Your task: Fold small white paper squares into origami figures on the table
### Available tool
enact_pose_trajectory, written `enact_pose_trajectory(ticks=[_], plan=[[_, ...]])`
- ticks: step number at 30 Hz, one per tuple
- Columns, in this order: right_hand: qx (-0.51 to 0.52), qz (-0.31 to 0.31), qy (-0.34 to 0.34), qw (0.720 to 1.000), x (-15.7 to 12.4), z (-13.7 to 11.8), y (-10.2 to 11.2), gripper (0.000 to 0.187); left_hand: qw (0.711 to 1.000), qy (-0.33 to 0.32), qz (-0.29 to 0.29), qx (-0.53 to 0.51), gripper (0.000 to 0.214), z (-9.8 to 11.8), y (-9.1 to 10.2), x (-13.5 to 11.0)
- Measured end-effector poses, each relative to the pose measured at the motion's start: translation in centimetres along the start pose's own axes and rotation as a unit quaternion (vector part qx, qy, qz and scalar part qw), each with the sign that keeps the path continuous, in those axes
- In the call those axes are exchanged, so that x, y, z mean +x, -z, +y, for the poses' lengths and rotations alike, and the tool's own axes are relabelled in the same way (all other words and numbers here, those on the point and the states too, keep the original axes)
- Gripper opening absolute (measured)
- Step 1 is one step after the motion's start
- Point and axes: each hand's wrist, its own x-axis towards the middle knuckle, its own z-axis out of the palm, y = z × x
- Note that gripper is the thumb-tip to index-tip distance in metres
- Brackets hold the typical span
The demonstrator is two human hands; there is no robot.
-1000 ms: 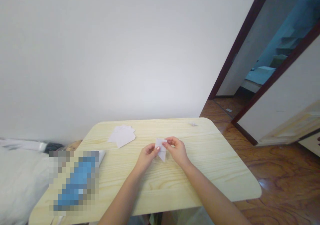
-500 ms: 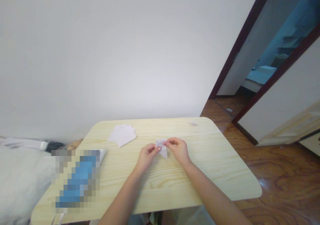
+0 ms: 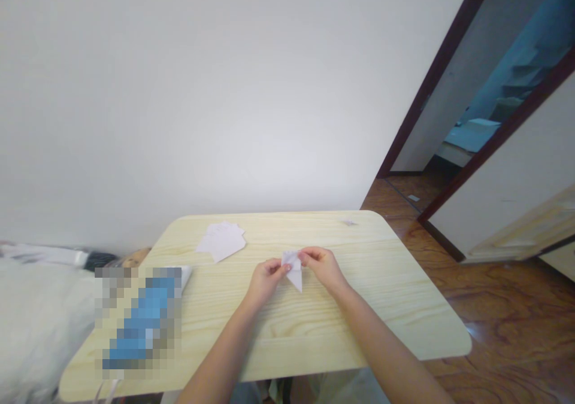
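A small folded piece of white paper (image 3: 295, 275) is between my two hands, above the middle of the table (image 3: 359, 308). One end of it narrows to a point towards me. My left hand (image 3: 265, 279) pinches its left edge, thumb on top. The thumb and finger of my right hand (image 3: 321, 265) are closed on its upper right corner. Beyond my left hand lies a spread of white paper sheets (image 3: 223, 241). Near the far right corner rests a small folded white paper piece (image 3: 348, 222), too small to make out in detail.
A blurred-out blue item (image 3: 144, 320) lies at the table's left, with a pale strap over the front edge. White bedding (image 3: 40, 326) is beyond that side. The wall (image 3: 269, 93) borders the table's back, and a doorway (image 3: 449, 105) opens at right.
The folded paper's pointed end shows longer towards me now. My right fingers have shifted slightly right along its top edge. My left hand keeps its pinch.
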Motion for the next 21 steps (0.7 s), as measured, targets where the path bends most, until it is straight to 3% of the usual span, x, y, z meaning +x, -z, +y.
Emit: enact_pose_trajectory(ticks=[6,14,18,21], plan=[[-0.001,0.041,0.015,0.999,0.09,-0.15,0.32,0.022,0.999,0.031,0.013,-0.025,0.027,-0.33,0.16,0.11],[-0.02,0.023,0.011,0.999,0.12,0.41,-0.39,0.025,0.994,0.052,0.055,-0.075,0.027,-0.3,-0.1,-0.09],[-0.012,0.041,0.016,0.999,0.02,0.39,-0.65,0.024,0.981,0.11,0.022,-0.158,0.028,-0.19,-0.34,-0.3],[-0.008,0.046,0.021,0.999,-0.06,0.25,-0.62,0.023,0.98,0.115,0.012,-0.165,0.029,-0.26,-0.34,-0.31]])
